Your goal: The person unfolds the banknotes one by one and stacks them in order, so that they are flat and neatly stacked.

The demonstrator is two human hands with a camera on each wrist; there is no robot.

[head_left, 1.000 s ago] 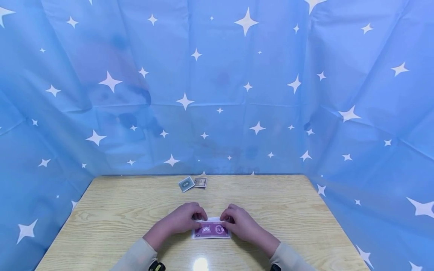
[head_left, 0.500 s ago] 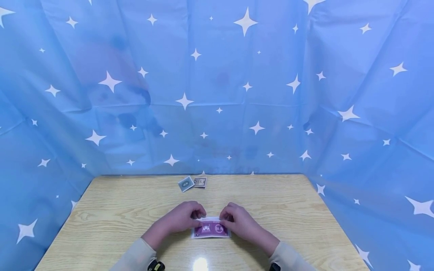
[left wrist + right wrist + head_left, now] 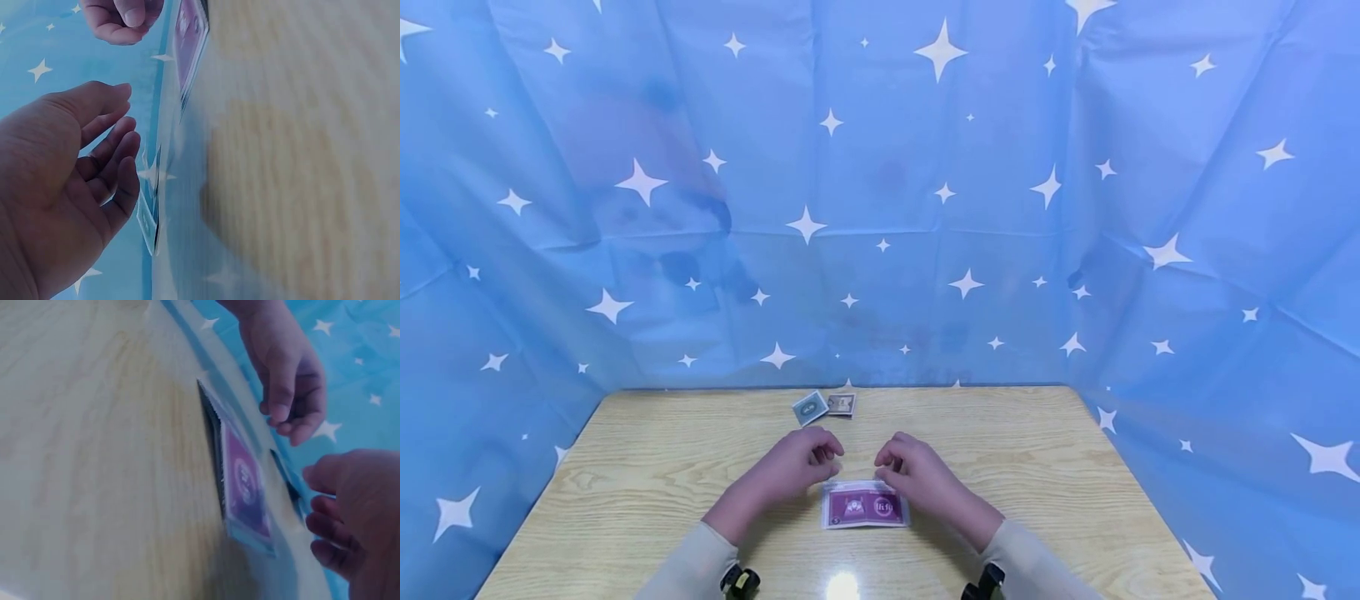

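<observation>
A purple printed banknote [image 3: 867, 509] with a pale border lies near the front middle of the table, a crease down its centre. In the right wrist view the banknote [image 3: 245, 481] bends up off the wood along that crease. My left hand [image 3: 799, 460], fingers loosely bent, hovers just beyond its left end and holds nothing. Over the far right corner hangs my right hand [image 3: 919, 475], also with nothing in its fingers. The left wrist view shows a gap between my left hand [image 3: 69, 181] and the banknote [image 3: 190, 44].
Toward the back edge lie a blue-grey folded note [image 3: 810, 408] and a brownish folded note [image 3: 842, 405], side by side. The wood-grain table [image 3: 1000, 450] ends at a blue curtain [image 3: 880, 183] with white stars.
Both hands have let go of the purple banknote and moved up and away from its far edge. The banknote stays in place; the two folded notes have not moved.
</observation>
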